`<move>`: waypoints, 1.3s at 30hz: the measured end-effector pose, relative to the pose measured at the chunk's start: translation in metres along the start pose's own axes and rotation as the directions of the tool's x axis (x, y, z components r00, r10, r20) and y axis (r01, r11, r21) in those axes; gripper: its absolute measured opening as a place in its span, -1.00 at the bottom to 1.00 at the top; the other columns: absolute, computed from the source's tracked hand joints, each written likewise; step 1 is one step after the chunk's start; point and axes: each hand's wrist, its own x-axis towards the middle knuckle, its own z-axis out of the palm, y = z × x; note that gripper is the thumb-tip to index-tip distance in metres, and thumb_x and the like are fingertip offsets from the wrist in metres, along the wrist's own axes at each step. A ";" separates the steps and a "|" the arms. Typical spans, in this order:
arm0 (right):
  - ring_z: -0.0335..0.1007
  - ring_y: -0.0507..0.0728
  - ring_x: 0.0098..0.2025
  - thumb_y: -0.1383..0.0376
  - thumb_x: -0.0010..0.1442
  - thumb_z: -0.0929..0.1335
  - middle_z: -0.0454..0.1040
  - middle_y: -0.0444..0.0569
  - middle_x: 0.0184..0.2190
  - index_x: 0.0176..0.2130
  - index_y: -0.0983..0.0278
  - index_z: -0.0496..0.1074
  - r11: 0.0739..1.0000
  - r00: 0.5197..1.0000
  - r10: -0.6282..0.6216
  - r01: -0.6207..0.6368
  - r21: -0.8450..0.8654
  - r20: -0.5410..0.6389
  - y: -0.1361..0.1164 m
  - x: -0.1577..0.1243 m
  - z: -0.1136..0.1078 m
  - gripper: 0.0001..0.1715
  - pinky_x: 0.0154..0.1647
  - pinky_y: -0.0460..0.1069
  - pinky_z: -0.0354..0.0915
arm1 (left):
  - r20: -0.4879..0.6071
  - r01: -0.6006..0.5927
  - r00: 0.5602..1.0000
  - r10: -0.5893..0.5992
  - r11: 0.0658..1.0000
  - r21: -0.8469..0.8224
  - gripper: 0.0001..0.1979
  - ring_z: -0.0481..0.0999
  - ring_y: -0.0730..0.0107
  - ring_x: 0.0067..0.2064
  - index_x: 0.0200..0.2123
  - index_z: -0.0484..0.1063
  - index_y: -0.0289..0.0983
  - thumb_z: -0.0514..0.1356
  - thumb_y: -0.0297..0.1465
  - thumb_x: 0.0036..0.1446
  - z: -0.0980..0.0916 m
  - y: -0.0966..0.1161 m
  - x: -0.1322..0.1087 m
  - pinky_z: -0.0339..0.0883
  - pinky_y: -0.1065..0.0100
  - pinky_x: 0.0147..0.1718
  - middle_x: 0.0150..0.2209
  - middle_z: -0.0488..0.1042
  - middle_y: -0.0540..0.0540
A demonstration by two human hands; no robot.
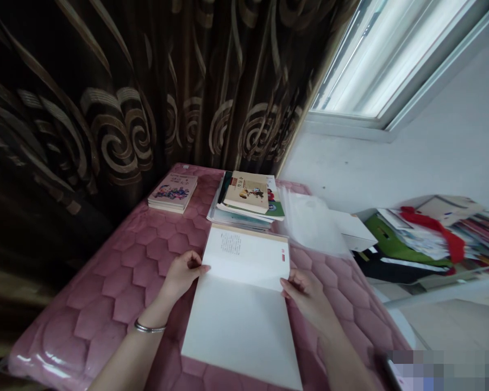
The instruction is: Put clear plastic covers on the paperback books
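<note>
A white open book (244,293) lies on the pink quilted table cover (118,282) in front of me, its far flap folded up with a block of small print on it. My left hand (183,274) pinches the left edge of that flap, fingers curled; a thin bracelet circles the wrist. My right hand (305,293) grips the book's right edge at the fold, fingers bent against the page.
Beyond the book sits a stack of books (248,201), with a pink book pile (173,191) to its left and clear plastic sleeves (313,222) to its right. Dark patterned curtains (118,92) hang behind. A cluttered heap of books and papers (432,233) fills the right.
</note>
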 end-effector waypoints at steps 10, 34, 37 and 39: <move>0.36 0.12 -0.46 -0.01 0.10 0.34 0.37 -0.14 -0.55 -0.41 0.24 0.34 0.997 1.000 -0.006 0.007 -0.083 0.013 0.006 0.001 -0.002 -0.63 -0.40 -0.02 0.25 | -0.144 -0.080 0.986 0.079 0.997 -0.005 -0.72 0.44 0.40 -0.40 -0.30 0.26 -0.23 0.25 -0.34 -0.11 0.012 -0.001 -0.003 0.24 0.39 -0.36 -0.48 0.41 0.07; 0.48 0.32 -0.09 0.11 -0.05 0.46 0.60 -0.02 -0.18 -0.22 0.25 0.58 0.987 0.971 0.140 -0.121 -0.107 0.193 0.008 -0.002 -0.008 -0.62 -0.05 0.15 0.34 | 0.041 -0.072 0.997 0.067 0.988 0.134 -0.64 0.52 0.21 -0.17 -0.21 0.44 -0.25 0.21 -0.53 -0.18 0.017 0.012 -0.011 0.32 0.35 -0.21 -0.23 0.59 -0.06; 0.47 0.33 -0.06 0.11 0.00 0.43 0.59 -0.03 -0.15 -0.22 0.24 0.59 0.991 0.974 0.105 -0.085 -0.105 0.202 -0.005 -0.005 -0.004 -0.64 -0.05 0.15 0.34 | 0.049 -0.079 0.996 0.074 0.993 0.092 -0.63 0.53 0.21 -0.16 -0.18 0.43 -0.25 0.23 -0.49 -0.17 0.018 0.012 -0.011 0.35 0.35 -0.21 -0.21 0.59 -0.06; 0.47 0.34 -0.08 0.09 -0.01 0.42 0.59 -0.03 -0.16 -0.23 0.25 0.59 0.992 0.977 0.098 -0.080 -0.102 0.191 -0.011 -0.006 -0.002 -0.63 -0.07 0.15 0.35 | 0.047 -0.057 0.998 0.053 0.995 0.078 -0.62 0.53 0.20 -0.17 -0.18 0.44 -0.26 0.25 -0.46 -0.18 0.017 0.012 -0.011 0.36 0.35 -0.23 -0.21 0.59 -0.07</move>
